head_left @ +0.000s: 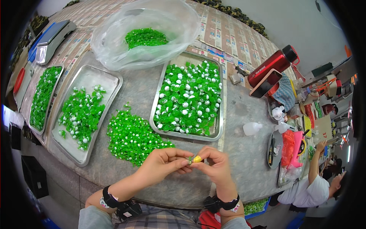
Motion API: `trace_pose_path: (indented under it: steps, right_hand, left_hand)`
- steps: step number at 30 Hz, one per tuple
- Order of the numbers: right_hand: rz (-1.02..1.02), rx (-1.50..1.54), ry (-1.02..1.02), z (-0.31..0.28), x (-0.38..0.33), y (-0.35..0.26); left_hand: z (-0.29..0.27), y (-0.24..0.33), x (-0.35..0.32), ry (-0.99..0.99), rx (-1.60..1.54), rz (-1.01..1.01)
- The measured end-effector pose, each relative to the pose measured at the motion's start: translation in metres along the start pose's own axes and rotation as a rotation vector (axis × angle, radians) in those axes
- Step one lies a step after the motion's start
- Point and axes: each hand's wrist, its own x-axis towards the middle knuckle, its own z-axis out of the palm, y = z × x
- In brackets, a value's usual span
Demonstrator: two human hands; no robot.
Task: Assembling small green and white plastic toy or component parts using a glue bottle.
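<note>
Close together at the table's near edge, both my hands are pinched. In my left hand (167,161), thumb and fingers grip a small green plastic piece (190,160). My right hand (214,164) closes right beside it, with a yellow cover (197,158) at a fingertip; what lies between its fingers is hidden. Just beyond the left hand spreads a loose pile of small green pieces with white dots (131,135). Behind the hands stands a metal tray (155,114) heaped with green pieces bearing white balls with dark spots (187,95).
At left are a sparser metal tray (80,157), a full narrow tray (61,70) and a scale (55,38). A clear plastic bag (106,42) of green parts lies behind. Rightward are a red flask (270,65), a phone (265,83), a white bottle (251,128) and another person (310,191).
</note>
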Motion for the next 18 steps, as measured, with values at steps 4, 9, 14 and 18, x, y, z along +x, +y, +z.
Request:
trace_pose_path:
  steps: [4,9,14,18]
  right_hand:
    - [-0.161,-0.213,0.242,-0.012,-0.001,-0.004]
    - [-0.423,-0.384,1.232,-0.095,-0.005,-0.004]
    - [-0.095,-0.839,1.003,-0.162,-0.007,0.057]
    - [0.081,-0.735,0.859,-0.15,-0.002,0.05]
  left_hand:
    - [-0.004,-0.015,0.011,0.087,-0.136,0.009]
    - [-0.009,-0.015,0.013,0.172,-0.254,0.145]
    - [-0.01,-0.019,0.014,0.136,-0.282,0.176]
    - [-0.015,-0.019,0.01,0.148,-0.275,0.185]
